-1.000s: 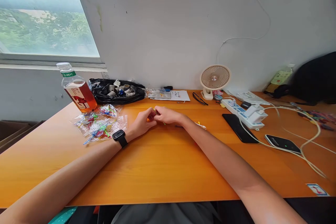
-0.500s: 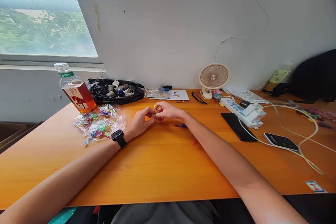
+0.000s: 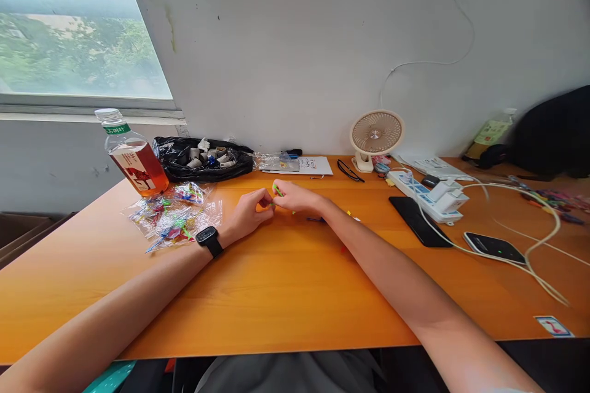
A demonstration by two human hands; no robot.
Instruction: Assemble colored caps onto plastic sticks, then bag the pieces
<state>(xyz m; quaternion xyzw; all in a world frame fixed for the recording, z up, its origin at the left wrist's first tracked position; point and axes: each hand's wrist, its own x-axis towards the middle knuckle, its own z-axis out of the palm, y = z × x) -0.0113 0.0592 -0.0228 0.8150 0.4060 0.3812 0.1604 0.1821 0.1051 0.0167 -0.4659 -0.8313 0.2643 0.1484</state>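
Observation:
Both my hands meet over the middle of the orange table [image 3: 286,295]. My left hand [image 3: 251,212], with a black watch [image 3: 209,241] on its wrist, is pinched closed against my right hand [image 3: 295,198]. Between the fingertips of the two hands sits a small green plastic piece [image 3: 277,190]; its shape is too small to make out. A few tiny coloured bits [image 3: 318,219] lie on the table just behind my right wrist. To the left of my left hand lie clear plastic bags of coloured pieces [image 3: 173,218].
A bottle of amber drink [image 3: 131,156] and a black bag of small parts [image 3: 205,159] stand at the back left. A small fan [image 3: 375,135], glasses [image 3: 349,172], a power strip [image 3: 428,193], two phones [image 3: 495,247] and white cables [image 3: 530,258] fill the right side.
My hands stayed together at the same spot. The green piece between the fingertips has turned and now shows above the fingers instead of hanging down.

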